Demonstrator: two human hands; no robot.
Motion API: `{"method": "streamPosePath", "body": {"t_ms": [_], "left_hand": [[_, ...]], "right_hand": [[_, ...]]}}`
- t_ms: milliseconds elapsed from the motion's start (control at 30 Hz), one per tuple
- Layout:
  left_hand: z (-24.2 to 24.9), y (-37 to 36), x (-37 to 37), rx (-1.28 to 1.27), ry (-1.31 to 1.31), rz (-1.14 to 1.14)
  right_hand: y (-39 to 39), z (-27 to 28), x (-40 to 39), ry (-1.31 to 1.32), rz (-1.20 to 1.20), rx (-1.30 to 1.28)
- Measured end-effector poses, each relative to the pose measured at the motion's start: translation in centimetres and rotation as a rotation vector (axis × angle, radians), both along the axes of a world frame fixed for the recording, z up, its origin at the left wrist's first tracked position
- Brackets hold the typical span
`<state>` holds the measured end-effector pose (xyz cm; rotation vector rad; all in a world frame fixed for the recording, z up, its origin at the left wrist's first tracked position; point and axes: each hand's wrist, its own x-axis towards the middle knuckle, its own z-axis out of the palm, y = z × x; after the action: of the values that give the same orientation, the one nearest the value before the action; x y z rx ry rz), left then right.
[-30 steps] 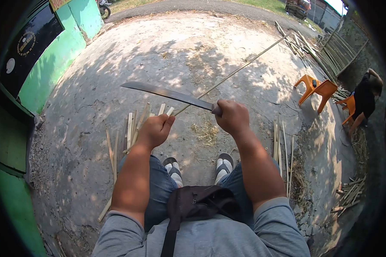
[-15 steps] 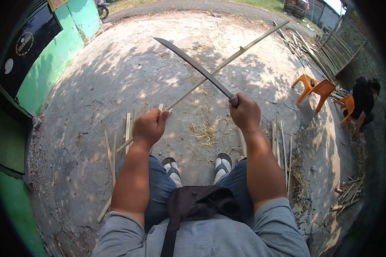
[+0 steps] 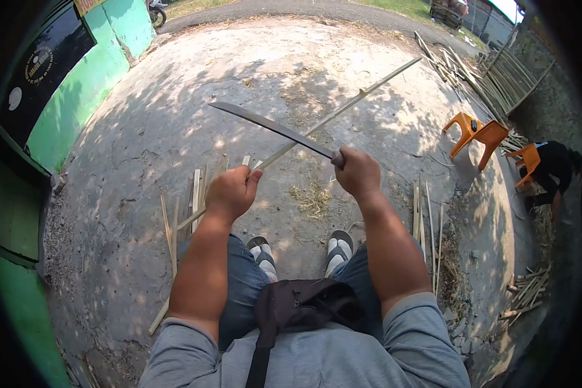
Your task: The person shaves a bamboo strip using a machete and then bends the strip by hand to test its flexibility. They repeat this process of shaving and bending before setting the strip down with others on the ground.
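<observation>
My left hand [image 3: 235, 192] is closed round the near part of a long bamboo strip [image 3: 336, 113], which slants up and away to the right. A small nub stands out on the strip toward its far end. In my right hand [image 3: 359, 171] is the handle of a machete [image 3: 265, 127], its long dark blade pointing to the upper left. The blade crosses the strip a short way beyond my left hand. Curly shavings [image 3: 312, 199] lie on the ground below, beyond my sandalled feet.
Bamboo strips lie beside my left leg [image 3: 196, 191] and right leg [image 3: 428, 220]. Orange plastic chairs [image 3: 477, 136] stand at the right, near a person in black [image 3: 553, 169] bending down. More bamboo [image 3: 456, 71] lies at the far right. A green wall [image 3: 97, 90] borders the left.
The machete has moved down and closer along the strip, its blade now flatter. My right hand has shifted down and left, and the strip's far end has dropped. The person at the right bends lower.
</observation>
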<state>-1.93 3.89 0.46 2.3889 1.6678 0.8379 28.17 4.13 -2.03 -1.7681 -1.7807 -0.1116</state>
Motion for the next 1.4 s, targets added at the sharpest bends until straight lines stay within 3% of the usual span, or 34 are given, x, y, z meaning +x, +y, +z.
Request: {"method": "streamPosePath", "body": {"t_ms": [167, 367, 467, 500, 700, 833, 967, 1100, 1300, 1400], "left_hand": [[0.2, 0.0, 0.2, -0.024, -0.040, 0.007], [-0.3, -0.2, 0.0, 0.081, -0.072, -0.035], [-0.2, -0.3, -0.3, 0.103, -0.049, -0.030], [-0.1, -0.3, -0.3, 0.108, -0.042, -0.027], [-0.3, 0.0, 0.3, 0.115, -0.035, -0.022], [-0.7, 0.0, 0.7, 0.121, -0.039, -0.060], [-0.4, -0.3, 0.3, 0.160, -0.048, -0.067], [-0.1, -0.1, 0.1, 0.181, -0.048, -0.039], [-0.5, 0.1, 0.2, 0.185, -0.053, -0.043], [-0.5, 0.0, 0.5, 0.196, -0.019, -0.057]], "right_hand": [[-0.4, 0.5, 0.0, -0.029, -0.039, 0.015], [-0.8, 1.3, -1.4, -0.025, 0.171, 0.144], [-0.4, 1.7, 0.5, -0.056, 0.053, 0.090], [-0.2, 1.6, 1.0, 0.057, 0.020, 0.086], [-1.2, 2.0, 0.4, -0.031, -0.044, 0.036], [-1.3, 1.1, -1.1, -0.045, 0.143, 0.099], [-0.9, 1.5, -0.8, -0.063, 0.134, 0.096], [-0.1, 1.3, 1.1, 0.031, -0.030, 0.066], [-1.2, 1.8, 0.7, -0.015, -0.011, 0.130], [-1.5, 1.5, -1.0, -0.044, 0.124, 0.126]]}}
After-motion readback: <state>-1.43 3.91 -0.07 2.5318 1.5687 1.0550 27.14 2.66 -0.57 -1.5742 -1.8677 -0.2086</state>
